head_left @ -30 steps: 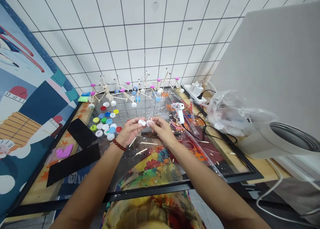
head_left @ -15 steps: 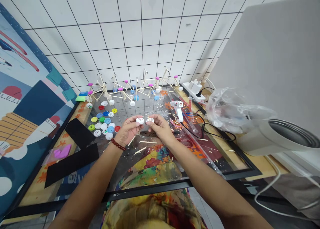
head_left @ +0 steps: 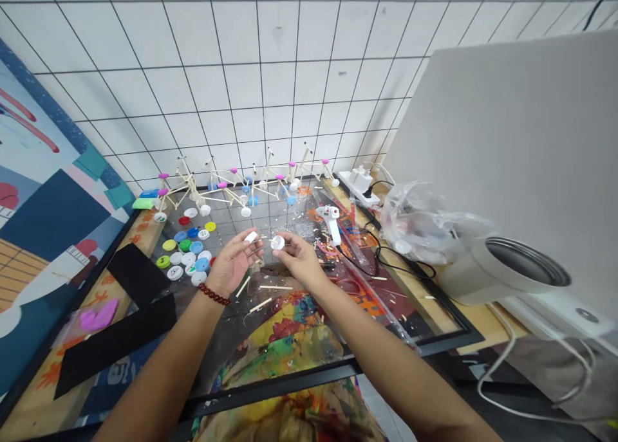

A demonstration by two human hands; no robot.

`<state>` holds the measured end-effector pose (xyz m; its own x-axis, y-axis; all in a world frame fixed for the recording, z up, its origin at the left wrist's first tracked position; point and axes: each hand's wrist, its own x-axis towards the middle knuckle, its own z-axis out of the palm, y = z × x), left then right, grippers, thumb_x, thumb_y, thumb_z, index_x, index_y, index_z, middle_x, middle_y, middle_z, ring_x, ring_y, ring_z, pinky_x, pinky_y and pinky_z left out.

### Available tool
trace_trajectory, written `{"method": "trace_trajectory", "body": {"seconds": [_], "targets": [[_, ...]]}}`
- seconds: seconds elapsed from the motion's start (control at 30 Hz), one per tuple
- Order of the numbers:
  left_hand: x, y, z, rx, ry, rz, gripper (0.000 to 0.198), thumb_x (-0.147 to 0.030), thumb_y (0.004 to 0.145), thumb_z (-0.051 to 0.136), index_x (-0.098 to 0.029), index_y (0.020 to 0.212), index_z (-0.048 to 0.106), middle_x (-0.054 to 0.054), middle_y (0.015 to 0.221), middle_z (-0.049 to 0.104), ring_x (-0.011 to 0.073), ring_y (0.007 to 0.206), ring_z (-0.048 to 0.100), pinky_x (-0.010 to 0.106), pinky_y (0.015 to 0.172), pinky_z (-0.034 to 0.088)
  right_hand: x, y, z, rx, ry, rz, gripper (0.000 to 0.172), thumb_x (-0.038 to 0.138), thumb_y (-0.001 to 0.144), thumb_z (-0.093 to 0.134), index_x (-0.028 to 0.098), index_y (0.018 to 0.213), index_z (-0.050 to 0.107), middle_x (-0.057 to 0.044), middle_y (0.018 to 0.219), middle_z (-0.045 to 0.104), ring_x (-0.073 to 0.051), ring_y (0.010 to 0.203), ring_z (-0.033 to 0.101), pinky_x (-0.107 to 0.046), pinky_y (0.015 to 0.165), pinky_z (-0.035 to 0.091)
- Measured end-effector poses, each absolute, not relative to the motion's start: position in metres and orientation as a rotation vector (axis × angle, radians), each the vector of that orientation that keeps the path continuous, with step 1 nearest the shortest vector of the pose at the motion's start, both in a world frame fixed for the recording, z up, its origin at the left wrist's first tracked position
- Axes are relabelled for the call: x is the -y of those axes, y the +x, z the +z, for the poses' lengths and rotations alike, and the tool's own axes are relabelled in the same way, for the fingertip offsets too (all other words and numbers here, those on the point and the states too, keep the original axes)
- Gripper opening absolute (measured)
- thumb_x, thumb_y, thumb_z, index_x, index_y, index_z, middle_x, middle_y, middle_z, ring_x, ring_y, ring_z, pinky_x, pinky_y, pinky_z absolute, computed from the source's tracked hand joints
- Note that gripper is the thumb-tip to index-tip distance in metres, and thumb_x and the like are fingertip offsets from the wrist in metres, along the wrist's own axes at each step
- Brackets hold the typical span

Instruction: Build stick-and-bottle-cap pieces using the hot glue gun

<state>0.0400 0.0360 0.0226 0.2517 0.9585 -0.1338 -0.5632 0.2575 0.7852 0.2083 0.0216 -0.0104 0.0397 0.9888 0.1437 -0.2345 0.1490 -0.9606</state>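
My left hand (head_left: 235, 260) pinches a white bottle cap (head_left: 251, 237), tilted, between thumb and fingers. Just to its right, my right hand (head_left: 298, 257) grips another white bottle cap (head_left: 277, 242) with its hollow side facing me. The two caps are held apart over the dark glass tabletop (head_left: 226, 339). Several thin wooden sticks (head_left: 275, 287) lie below the hands. Left of them spreads a group of coloured bottle caps (head_left: 201, 264). Behind stands a row of small stick bicycles (head_left: 241, 194) with cap wheels and pink seats.
A white glue gun (head_left: 330, 223) stands to the right, its black cord running to a power strip (head_left: 358, 188). A crumpled plastic bag (head_left: 415, 217) and a large roll (head_left: 463, 278) sit at the right edge. Black sheets (head_left: 118, 345) and pink clay (head_left: 99, 316) lie at left.
My hands have moved slightly apart. The left cap has tipped on edge and the right cap has turned its hollow side toward me. The camera view has tilted up and shifted right.
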Motion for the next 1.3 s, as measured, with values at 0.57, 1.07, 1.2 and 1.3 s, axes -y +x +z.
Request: {"method": "trace_trajectory", "body": {"seconds": [0.57, 1.07, 1.2, 1.3], "targets": [[-0.038, 0.036, 0.016, -0.619, 0.798, 1.107, 0.035, -0.020, 0.076, 0.077, -0.018, 0.109, 0.068, 0.008, 0.116, 0.069, 0.0186, 0.099, 0.066, 0.035, 0.093, 0.052, -0.013, 0.214, -0.008, 1.374, -1.007, 0.802, 0.036, 0.032, 0.074, 0.074, 0.019, 0.108, 0.069, -0.001, 0.082, 0.065, -0.013, 0.068, 0.055, -0.027, 0.067, 0.048], [-0.032, 0.041, 0.019, -0.637, 0.955, 1.013, 0.040, -0.021, 0.070, 0.082, -0.019, 0.108, 0.073, 0.007, 0.111, 0.071, 0.0196, 0.100, 0.064, 0.032, 0.088, 0.052, -0.003, 0.221, -0.002, 1.766, -0.999, 0.324, 0.036, 0.034, 0.091, 0.062, 0.023, 0.125, 0.063, -0.005, 0.085, 0.068, -0.017, 0.074, 0.062, -0.029, 0.070, 0.049], [-0.030, 0.042, 0.019, -0.649, 0.975, 0.994, 0.039, -0.021, 0.070, 0.081, -0.019, 0.109, 0.073, 0.007, 0.108, 0.072, 0.0192, 0.099, 0.065, 0.032, 0.090, 0.052, -0.005, 0.220, -0.006, 1.766, -1.014, 0.282, 0.035, 0.034, 0.090, 0.063, 0.022, 0.122, 0.065, -0.006, 0.086, 0.069, -0.018, 0.073, 0.062, -0.029, 0.069, 0.050], [-0.031, 0.042, 0.017, -0.641, 0.985, 0.989, 0.039, -0.022, 0.071, 0.081, -0.019, 0.109, 0.073, 0.007, 0.109, 0.072, 0.0199, 0.100, 0.065, 0.034, 0.091, 0.051, -0.007, 0.221, -0.008, 1.779, -1.004, 0.269, 0.036, 0.031, 0.091, 0.061, 0.021, 0.125, 0.063, -0.006, 0.085, 0.068, -0.018, 0.073, 0.062, -0.030, 0.069, 0.051]]}}
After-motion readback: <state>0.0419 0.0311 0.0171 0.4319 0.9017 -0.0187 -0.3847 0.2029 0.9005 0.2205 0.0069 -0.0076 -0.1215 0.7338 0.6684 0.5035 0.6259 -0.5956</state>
